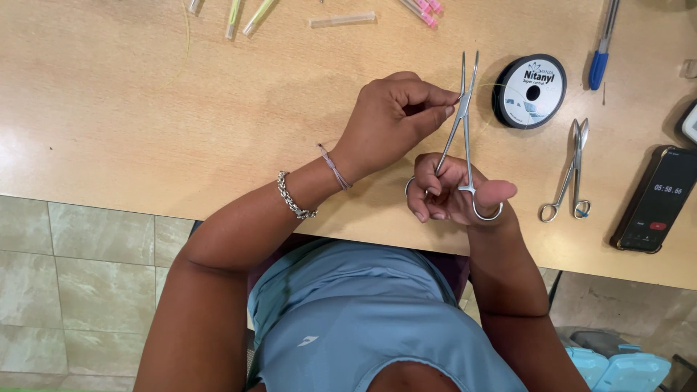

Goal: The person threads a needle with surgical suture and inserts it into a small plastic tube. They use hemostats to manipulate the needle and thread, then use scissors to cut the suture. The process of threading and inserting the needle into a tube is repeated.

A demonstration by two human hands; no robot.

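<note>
My right hand (457, 196) holds a pair of steel forceps (462, 120) by the ring handles, thumb through one ring, tips pointing away from me. My left hand (396, 116) is closed in a pinch against the forceps' shaft near the hinge; whether it holds a thin thread there is too fine to tell. A black spool of thin line with a white label (530, 91) lies just right of the forceps' tips on the wooden table (145, 109).
A second pair of steel scissors-like forceps (571, 174) lies right of my hands. A black phone showing a timer (657, 199) sits at the right edge. A blue pen (601, 51) and several capped plastic pieces (341, 19) lie along the far side.
</note>
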